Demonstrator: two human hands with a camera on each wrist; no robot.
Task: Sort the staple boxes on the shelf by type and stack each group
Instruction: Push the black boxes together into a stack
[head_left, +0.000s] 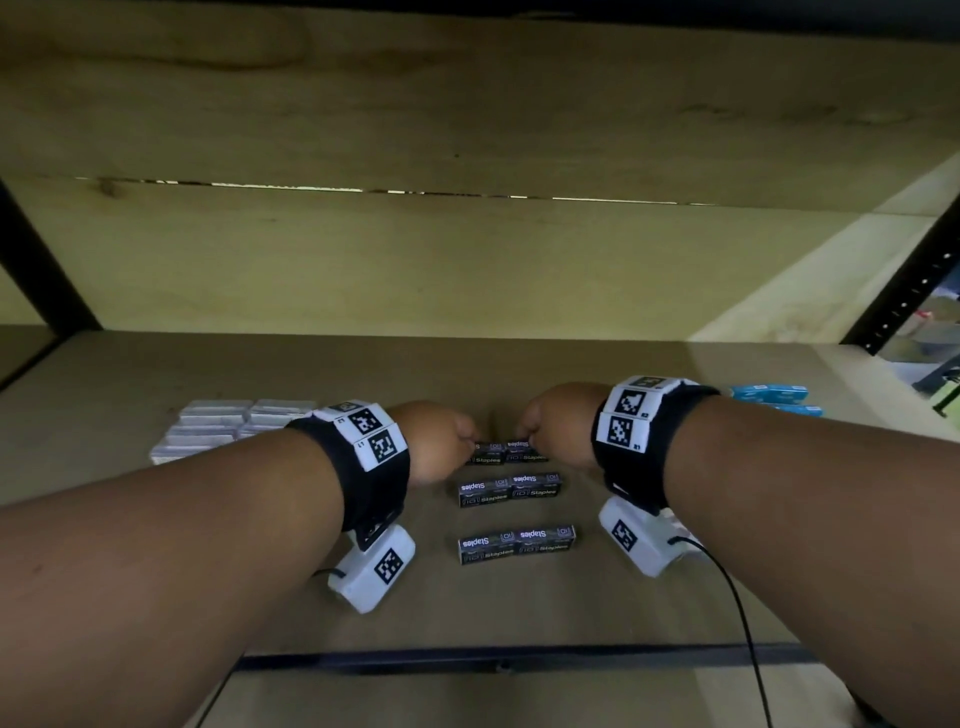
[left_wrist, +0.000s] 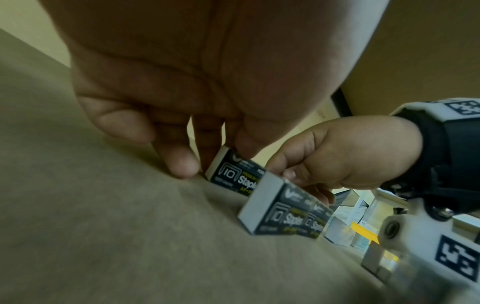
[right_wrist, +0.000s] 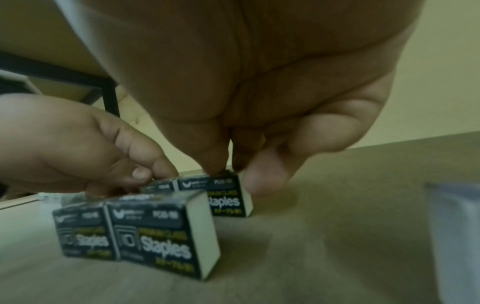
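Pinched from above in the head view, the far pair of black boxes (head_left: 506, 452) sits between left hand (head_left: 436, 441) and right hand (head_left: 558, 428) on the shelf (head_left: 208, 519); two more pairs lie nearer (white boxes (head_left: 228, 426) left, blue boxes (head_left: 774, 397) right); the left wrist view shows fingertips (left_wrist: 182, 164) at the box end; the right wrist view, blurred, seems to match; stacking blacks looks underway, so next lift both level.

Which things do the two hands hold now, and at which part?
Left hand pinches the far-left black box at its outer end; right hand pinches the far-right black box at its outer end.
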